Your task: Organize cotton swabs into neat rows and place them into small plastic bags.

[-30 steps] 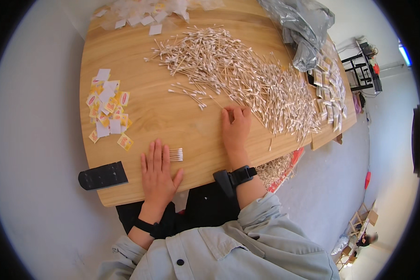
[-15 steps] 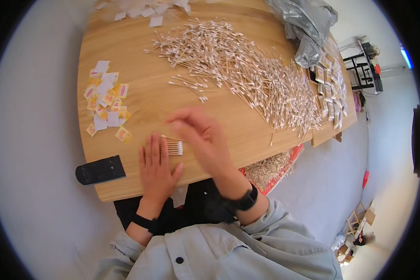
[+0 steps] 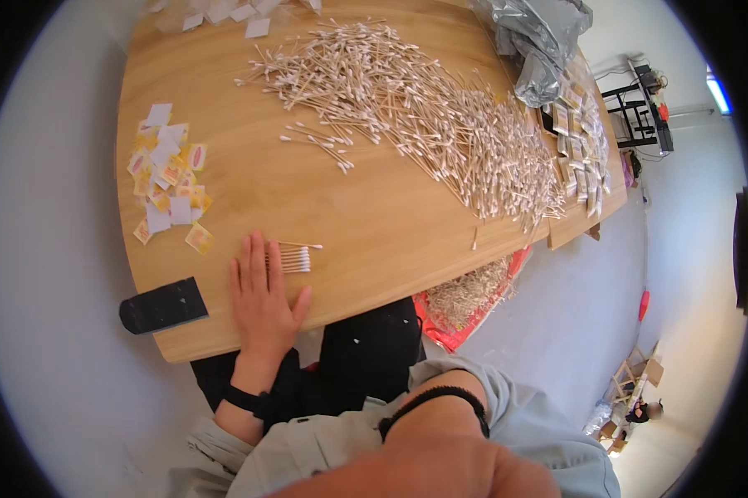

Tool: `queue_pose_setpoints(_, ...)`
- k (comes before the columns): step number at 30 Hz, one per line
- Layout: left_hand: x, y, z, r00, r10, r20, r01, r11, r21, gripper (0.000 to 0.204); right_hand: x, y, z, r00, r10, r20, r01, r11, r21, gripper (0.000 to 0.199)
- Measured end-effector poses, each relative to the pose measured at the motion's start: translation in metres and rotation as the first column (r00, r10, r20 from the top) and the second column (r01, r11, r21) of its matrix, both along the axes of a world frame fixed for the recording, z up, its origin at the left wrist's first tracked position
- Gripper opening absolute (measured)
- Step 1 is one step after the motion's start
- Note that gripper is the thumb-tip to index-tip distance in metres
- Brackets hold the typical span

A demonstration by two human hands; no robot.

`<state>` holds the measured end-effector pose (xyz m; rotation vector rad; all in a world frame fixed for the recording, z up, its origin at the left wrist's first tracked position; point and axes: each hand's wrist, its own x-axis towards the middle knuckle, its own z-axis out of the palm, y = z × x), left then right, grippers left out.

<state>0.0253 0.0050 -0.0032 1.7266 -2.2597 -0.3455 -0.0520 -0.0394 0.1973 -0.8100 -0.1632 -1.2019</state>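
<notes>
A small bundle of cotton swabs (image 3: 293,257) lies on the wooden counter (image 3: 357,224), just beside the left hand (image 3: 262,295), which rests flat with its fingers (image 3: 254,257) pressed together. The right hand's fingers cannot be told. A big swab heap (image 3: 440,124) lies beyond, paper packets (image 3: 168,178) to the left.

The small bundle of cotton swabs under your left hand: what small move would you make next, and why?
Probably bring the right arm back to the big swab pile for more. The left hand lies flat on the small bundle, pinning it, and the right is pulled back off the table.
</notes>
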Motion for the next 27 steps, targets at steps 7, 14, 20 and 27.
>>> queue_pose_setpoints(7, -0.003, -0.002, 0.0, 1.0, -0.018, -0.009, 0.019, 0.999, 0.029, 0.08, 0.016, -0.012, -0.001, 0.994, 0.015, 0.105, -0.014, 1.0, -0.016, 0.016)
queue_pose_setpoints(14, -0.007, -0.004, 0.007, 1.0, -0.01, 0.015, 0.01, 0.999, 0.049, 0.079, 0.01, -0.022, -0.002, 0.989, 0.002, 0.146, 0.0, 1.0, -0.016, 0.017)
queue_pose_setpoints(20, 0.0, -0.007, 0.003, 0.999, -0.012, 0.041, 0.01, 0.999, 0.043, 0.08, 0.009, -0.023, -0.001, 0.987, 0.046, 0.157, -0.048, 0.999, 0.011, 0.018)
queue_pose_setpoints(27, -0.004, -0.002, 0.005, 0.998, -0.013, 0.055, 0.01, 0.999, 0.048, 0.08, 0.004, -0.014, 0.004, 0.973, 0.148, 0.179, -0.162, 0.985, 0.063, 0.02)
